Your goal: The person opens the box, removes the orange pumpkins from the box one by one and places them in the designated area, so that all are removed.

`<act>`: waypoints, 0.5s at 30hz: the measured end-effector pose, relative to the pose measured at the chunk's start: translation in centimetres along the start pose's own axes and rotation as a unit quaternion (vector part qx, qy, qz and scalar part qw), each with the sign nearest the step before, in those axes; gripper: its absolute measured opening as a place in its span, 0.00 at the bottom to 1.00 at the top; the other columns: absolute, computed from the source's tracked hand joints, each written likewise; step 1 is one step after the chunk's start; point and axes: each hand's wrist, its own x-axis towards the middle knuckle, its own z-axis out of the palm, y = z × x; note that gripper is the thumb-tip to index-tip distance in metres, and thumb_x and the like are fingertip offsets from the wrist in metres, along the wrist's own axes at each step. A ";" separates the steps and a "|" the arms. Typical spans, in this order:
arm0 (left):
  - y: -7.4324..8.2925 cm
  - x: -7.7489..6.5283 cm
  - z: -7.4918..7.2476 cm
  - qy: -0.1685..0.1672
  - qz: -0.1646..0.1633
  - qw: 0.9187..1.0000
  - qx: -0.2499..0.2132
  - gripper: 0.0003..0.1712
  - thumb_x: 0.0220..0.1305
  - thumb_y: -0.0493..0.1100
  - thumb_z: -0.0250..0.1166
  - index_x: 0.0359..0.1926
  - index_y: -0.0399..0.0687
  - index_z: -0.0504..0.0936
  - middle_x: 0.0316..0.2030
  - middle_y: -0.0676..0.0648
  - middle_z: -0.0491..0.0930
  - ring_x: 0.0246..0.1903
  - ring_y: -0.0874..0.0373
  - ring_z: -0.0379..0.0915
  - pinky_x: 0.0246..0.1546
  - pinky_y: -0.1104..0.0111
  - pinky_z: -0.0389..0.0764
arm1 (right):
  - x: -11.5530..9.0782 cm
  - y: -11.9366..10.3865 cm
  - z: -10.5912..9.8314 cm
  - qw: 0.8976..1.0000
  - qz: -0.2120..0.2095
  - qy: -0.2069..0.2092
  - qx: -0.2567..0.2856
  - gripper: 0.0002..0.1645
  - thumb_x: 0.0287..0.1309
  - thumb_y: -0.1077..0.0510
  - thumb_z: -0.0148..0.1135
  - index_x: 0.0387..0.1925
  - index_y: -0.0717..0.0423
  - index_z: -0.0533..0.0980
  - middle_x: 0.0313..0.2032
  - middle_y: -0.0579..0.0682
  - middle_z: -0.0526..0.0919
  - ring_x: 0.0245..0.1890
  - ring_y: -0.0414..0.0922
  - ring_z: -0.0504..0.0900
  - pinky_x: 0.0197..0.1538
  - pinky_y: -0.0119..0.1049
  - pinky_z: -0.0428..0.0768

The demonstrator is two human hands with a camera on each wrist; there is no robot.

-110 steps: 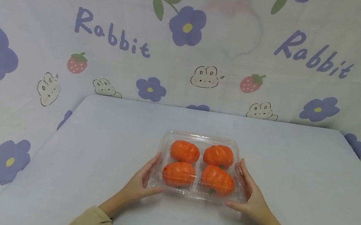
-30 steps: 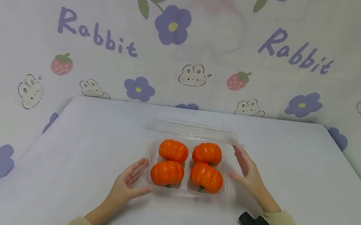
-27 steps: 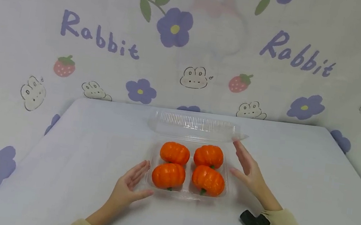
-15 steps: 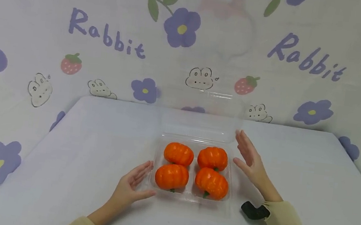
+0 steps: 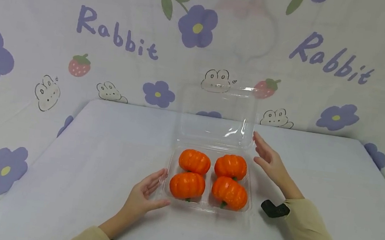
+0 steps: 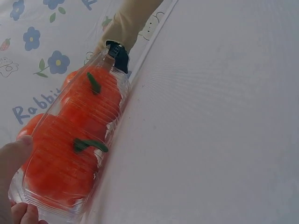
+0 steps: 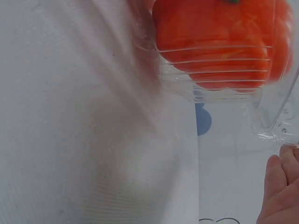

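Several small orange pumpkins (image 5: 187,186) with green stems sit in a clear plastic clamshell container (image 5: 205,207), in two rows. Its transparent lid (image 5: 209,132) stands raised at the back, tilted away. My left hand (image 5: 143,192) rests by the container's left side, fingers loosely bent and thumb near the front corner. In the left wrist view its thumb (image 6: 14,156) lies over the rim. My right hand (image 5: 271,162) is at the lid's lower right edge, fingers extended against it. The right wrist view shows those fingers (image 7: 275,179) by the clear plastic and a pumpkin (image 7: 219,44).
The white table (image 5: 83,154) extends around the container. Behind it hangs a white cloth (image 5: 246,34) printed with flowers, rabbits and strawberries. A black wrist-worn device (image 5: 275,209) sits by the right sleeve (image 5: 312,231).
The lid, closed over the pumpkins at first, has swung up and back. My right hand has moved up and away along its right edge. The left hand stays by the container's left side.
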 end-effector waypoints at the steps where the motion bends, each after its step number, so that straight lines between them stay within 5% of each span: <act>1: 0.1 0.0 0.0 0.000 -0.002 1.000 0.003 0.44 0.39 0.25 0.70 0.60 0.28 0.60 0.59 0.36 0.62 0.59 0.49 0.57 0.56 0.67 0.60 | 0.1 0.0 -0.1 1.000 0.003 -0.002 0.001 0.38 0.52 0.79 0.47 0.64 0.72 0.48 0.64 0.68 0.48 0.62 0.61 0.49 0.60 0.27 0.56; 10: 2.4 -0.2 0.2 0.001 0.004 1.000 0.027 0.42 0.40 0.22 0.68 0.59 0.24 0.59 0.58 0.29 0.61 0.58 0.42 0.55 0.56 0.59 0.59 | 0.9 0.3 -0.4 0.998 0.040 -0.035 -0.043 0.35 0.54 0.75 0.47 0.63 0.73 0.49 0.63 0.68 0.49 0.62 0.61 0.51 0.59 0.51 0.55; 15: 0.8 0.0 0.3 -0.006 0.027 0.999 0.028 0.42 0.41 0.25 0.70 0.59 0.28 0.62 0.58 0.32 0.62 0.59 0.46 0.57 0.56 0.63 0.60 | 0.6 0.6 -1.1 0.995 0.073 -0.038 -0.050 0.33 0.56 0.73 0.45 0.63 0.73 0.50 0.63 0.68 0.50 0.61 0.61 0.52 0.59 0.51 0.55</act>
